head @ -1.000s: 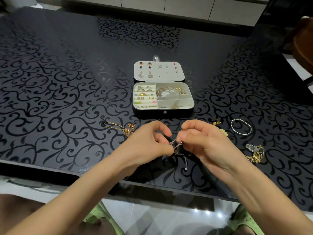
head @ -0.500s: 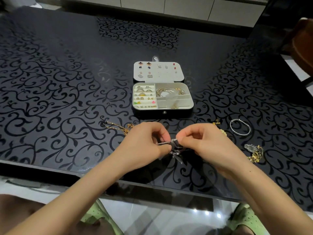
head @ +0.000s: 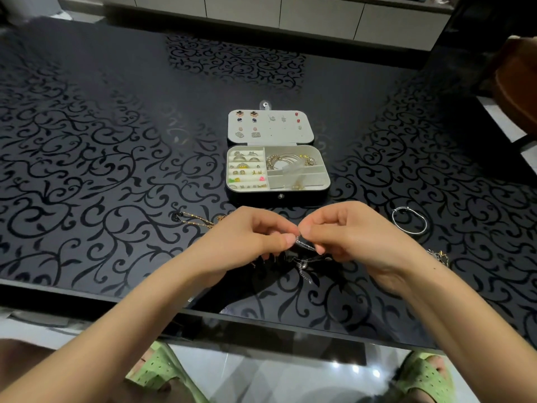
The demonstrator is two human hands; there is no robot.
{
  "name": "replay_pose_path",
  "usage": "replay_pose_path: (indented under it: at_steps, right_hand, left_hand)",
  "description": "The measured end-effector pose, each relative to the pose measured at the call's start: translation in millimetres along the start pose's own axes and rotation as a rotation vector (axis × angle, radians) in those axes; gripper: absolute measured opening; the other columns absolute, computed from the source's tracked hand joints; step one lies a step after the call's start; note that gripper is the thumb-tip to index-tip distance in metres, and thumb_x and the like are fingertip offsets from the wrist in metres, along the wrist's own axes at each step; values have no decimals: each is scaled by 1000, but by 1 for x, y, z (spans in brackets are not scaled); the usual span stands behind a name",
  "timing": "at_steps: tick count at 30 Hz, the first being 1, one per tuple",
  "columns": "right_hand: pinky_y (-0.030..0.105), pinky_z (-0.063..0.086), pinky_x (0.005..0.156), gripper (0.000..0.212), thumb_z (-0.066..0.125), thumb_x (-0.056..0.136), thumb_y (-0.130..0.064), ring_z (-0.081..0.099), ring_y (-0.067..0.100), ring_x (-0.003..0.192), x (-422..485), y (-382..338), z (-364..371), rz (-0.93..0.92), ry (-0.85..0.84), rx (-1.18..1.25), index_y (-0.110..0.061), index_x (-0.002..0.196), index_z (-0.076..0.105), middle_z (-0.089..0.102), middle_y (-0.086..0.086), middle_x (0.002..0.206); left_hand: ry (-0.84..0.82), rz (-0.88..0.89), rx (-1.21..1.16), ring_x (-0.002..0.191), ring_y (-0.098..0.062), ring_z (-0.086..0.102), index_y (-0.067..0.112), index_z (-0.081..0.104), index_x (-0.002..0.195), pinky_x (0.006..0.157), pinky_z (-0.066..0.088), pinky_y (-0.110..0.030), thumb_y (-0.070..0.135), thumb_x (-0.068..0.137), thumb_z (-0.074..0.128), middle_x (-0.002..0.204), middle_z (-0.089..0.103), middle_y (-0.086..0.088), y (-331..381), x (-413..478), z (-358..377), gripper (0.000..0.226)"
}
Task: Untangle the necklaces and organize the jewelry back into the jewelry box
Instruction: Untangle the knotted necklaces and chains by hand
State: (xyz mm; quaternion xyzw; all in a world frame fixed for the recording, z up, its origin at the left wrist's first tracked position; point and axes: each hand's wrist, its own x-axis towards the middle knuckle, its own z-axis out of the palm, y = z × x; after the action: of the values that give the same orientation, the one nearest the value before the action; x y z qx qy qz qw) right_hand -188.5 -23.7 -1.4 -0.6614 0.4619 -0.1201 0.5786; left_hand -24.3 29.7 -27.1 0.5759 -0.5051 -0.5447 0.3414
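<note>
Pinching a tangled silver necklace (head: 305, 248) between curled left hand (head: 247, 242) and right hand (head: 357, 237), chain ends dangling, jewelry box (head: 277, 196) lying open beyond.

You were at home, in what looked like a dining or living room: you worked at a large glossy black glass-topped table (head: 87, 141) patterned with curling vine scrolls, with plain pale flat-fronted cabinets (head: 319, 16) running low along the far wall. Below the table edge showed a pale shiny tiled floor (head: 261, 373), and you wore soft green perforated slippers (head: 162, 370). A small black jewellery box with a cream lining (head: 255, 197) lay open on the table, and a brown rounded piece of furniture (head: 517, 91) stood at the right.
</note>
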Motion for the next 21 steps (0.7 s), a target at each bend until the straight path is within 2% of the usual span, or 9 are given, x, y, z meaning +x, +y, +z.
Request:
replay_pose_path:
  at_steps: [4,9,12,13,15,17,21]
  right_hand:
    - [14,29,47,12,63,84,-12,42,5,50,1,-2,-2,-4,-13,-5,-13,75,70,57,2,59]
    - [7,32,46,10,62,86,-10,47,1,48,2,2,-4,-24,3,-9,-9,79,68,58,-2,58]
    - [5,33,47,10,63,86,-13,50,3,54,1,4,-4,-20,-15,-43,-12,78,69,60,-1,61]
    - [5,33,48,10,64,86,-14,50,4,57,1,5,-4,-18,-18,-52,-13,78,69,60,0,63]
    - [6,34,49,8,65,84,-13,49,7,60,3,6,-4,-16,-6,-76,-14,78,70,60,1,66]
    - [8,36,52,9,66,82,-10,49,6,60,4,7,-4,-28,15,-121,-14,76,71,59,-1,64]
    - [11,37,53,13,68,80,-13,51,2,56,4,8,-3,-17,17,-169,-18,69,69,63,-7,61]
  left_hand:
    - [1,-2,-34,59,-7,49,20,73,72,55,38,-15,11,82,68,60,59,6,1,2,0,15]
    - [60,-38,-122,65,-12,56,16,73,67,68,47,-21,6,76,72,64,65,0,1,5,-2,14]
    - [57,-74,-124,70,-18,57,13,73,67,75,50,-26,2,75,72,71,64,-9,1,6,-5,14]
    - [50,-92,-131,70,-18,57,10,73,67,75,51,-26,0,76,70,71,64,-11,0,7,-5,14]
    - [38,-120,-137,66,-13,57,7,71,69,64,51,-20,-4,77,67,68,65,-7,0,8,-6,14]
    - [37,-123,-141,62,-9,55,6,70,70,58,44,-17,-5,78,64,68,67,-3,0,8,-7,15]
    - [4,-83,-201,73,-7,59,10,68,73,64,40,-17,-1,85,57,90,71,-10,-1,6,-8,19]
